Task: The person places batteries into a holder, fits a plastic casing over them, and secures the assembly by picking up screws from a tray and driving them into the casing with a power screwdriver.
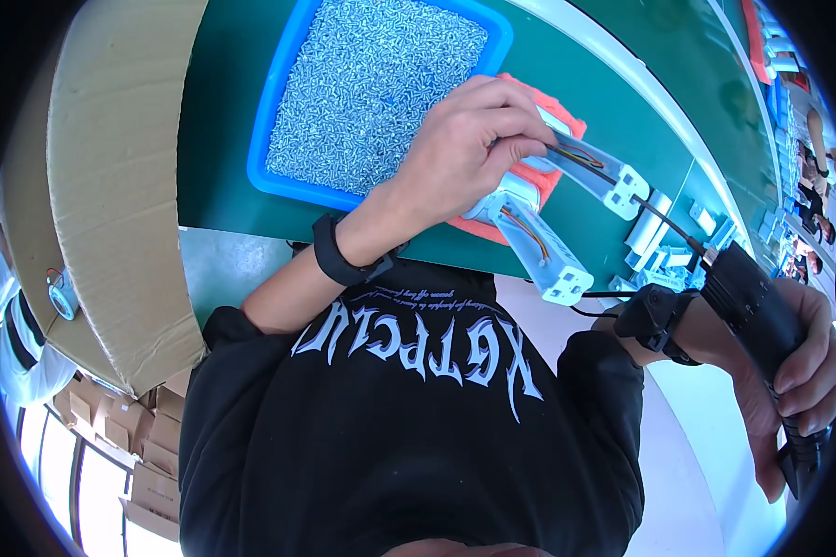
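Note:
My right hand is wrapped round a black electric screwdriver at the right. Its long thin bit reaches up and left along a white plastic housing with coloured wires inside. At the inner end of that housing, the thumb and fingers of my left hand are pinched together near the bit's tip. Whatever they hold is hidden. Closer to me lies a second white housing with red, yellow and dark wires. Orange cloth lies under the inner ends of both housings.
A blue bin full of small silver screws stands on the green table. Several white plastic parts lie right of the housings. Tall cardboard rises at the left. People are in the far right background.

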`<state>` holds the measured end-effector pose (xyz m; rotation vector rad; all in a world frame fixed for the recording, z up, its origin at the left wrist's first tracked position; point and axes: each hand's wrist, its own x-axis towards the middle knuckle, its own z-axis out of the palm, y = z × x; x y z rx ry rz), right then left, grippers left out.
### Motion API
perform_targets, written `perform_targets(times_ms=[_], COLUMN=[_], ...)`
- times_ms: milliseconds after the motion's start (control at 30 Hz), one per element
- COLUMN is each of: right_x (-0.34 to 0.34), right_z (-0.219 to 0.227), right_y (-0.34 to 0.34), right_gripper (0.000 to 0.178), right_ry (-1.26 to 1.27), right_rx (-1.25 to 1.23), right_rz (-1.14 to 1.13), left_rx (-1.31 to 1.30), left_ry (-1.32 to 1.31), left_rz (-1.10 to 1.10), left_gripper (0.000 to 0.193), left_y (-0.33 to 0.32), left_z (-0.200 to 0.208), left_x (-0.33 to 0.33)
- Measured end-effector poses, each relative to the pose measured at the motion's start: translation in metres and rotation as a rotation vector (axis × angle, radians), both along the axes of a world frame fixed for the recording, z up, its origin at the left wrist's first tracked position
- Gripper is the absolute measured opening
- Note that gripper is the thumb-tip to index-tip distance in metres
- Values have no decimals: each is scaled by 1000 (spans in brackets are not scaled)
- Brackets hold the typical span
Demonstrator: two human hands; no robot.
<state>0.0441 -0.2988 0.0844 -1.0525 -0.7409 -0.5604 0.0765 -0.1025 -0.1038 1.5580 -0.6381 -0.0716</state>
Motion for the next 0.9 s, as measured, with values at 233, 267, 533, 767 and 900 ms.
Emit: perform_targets(times_ms=[233, 267, 533, 767, 900], right_x=[-11, -6, 5, 0, 7], right_z=[9, 5, -6, -1, -1], right_y=[-23, -21, 22, 11, 22], right_gripper=[35, 35, 34, 36, 44], right_ry=[-14, -16, -21, -27, -24], right_rx=[-82, -93, -186, -228, -241], right_rz=[-43, -50, -111, -101, -70], left_rx=[70, 71, 260, 931, 881], left_ry=[-5, -6, -183, -75, -84], left_rz=[-7, -7, 112, -132, -135], left_gripper=[12, 12, 19, 14, 7], left_y=[3, 4, 49, 74, 71], left_z=[3, 4, 31, 30, 24], left_x=[-3, -2, 15, 3, 5])
